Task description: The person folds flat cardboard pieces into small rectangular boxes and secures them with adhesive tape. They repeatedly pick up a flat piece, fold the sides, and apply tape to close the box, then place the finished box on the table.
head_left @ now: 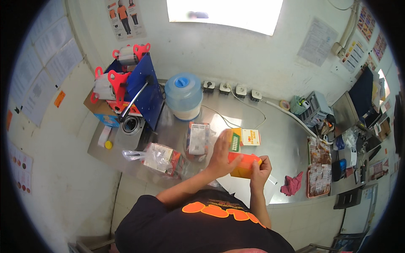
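An orange and yellow cardboard carton (244,165) is held up over the near edge of the metal counter. My left hand (220,155) lies along its left side, fingers stretched upward beside a raised green and white flap (235,142), thumb on the orange face. My right hand (260,172) grips the carton's right end, thumb in front; the far fingers are partly hidden. Just behind stands a cream and orange carton (251,137). To the left of my hands, a plastic-wrapped pack (198,139) sits near a bagged red and white pack (163,160).
A blue sealing machine (145,90) with red roll holders stands at the left, beside a blue-lidded plastic container (182,96). Cables run from wall sockets (241,90) across the counter. At right lie a pink cloth (292,184) and a tray (312,195) of small packets.
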A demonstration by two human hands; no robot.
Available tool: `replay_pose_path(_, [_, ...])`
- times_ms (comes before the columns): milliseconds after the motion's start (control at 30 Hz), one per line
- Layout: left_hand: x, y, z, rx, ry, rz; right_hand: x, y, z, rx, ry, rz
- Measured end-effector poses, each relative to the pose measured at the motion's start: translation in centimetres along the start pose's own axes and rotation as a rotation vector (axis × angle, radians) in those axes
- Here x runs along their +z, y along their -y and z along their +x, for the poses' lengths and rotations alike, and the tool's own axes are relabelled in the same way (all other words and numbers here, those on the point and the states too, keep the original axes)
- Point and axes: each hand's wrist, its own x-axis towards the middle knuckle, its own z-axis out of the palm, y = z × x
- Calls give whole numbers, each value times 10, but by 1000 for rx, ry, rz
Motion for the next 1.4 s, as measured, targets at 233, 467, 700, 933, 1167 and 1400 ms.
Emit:
replay_pose_path(233, [-7,-9,13,-20,490,-363,15,18,7,-168,-94,-57])
replay_pose_path(467, [5,-5,5,-260,285,-554,16,13,6,-202,11,-193])
replay_pose_path(700, [17,3,-7,-516,348,-863,14,12,3,-356,5,-423])
replay_pose_path(933, [10,-14,8,-803,107,-1106,33,9,-6,-658,-74,-807])
replay_pose_path(1167, [3,-25,6,-737,298,-1172,33,3,-3,-657,-176,-786])
replay_pose_path(1400, [4,-28,0,-509,178,-876,27,10,0,-325,-81,-414])
